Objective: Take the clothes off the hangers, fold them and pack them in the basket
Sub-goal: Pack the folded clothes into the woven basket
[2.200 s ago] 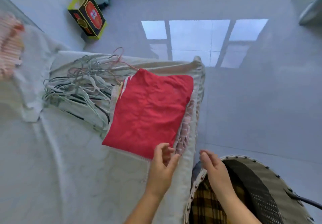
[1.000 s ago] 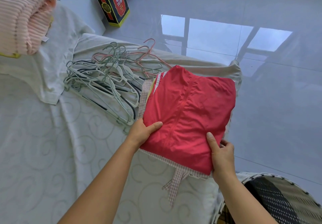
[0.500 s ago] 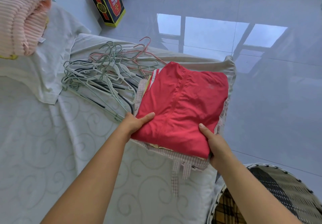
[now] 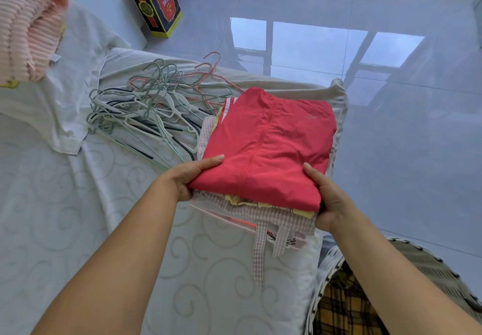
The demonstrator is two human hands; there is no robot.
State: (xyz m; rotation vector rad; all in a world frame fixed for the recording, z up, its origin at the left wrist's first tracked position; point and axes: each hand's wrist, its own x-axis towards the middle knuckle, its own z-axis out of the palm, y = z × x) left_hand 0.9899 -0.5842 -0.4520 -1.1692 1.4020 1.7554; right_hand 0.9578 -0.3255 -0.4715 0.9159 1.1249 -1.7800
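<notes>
only readable text i get is on the box [image 4: 156, 2] standing on the floor, top left: red oval panel w/ white chinese chars in two columns. i read 老白 on the right and 汾酒 on the left, but the view's soft there, so prob not certain. round gold emblem below it, too small to read. red folded garment [image 4: 266, 149] has a tiny pale logo near its upper right corner, can't make it out. nothing else legible.
</notes>
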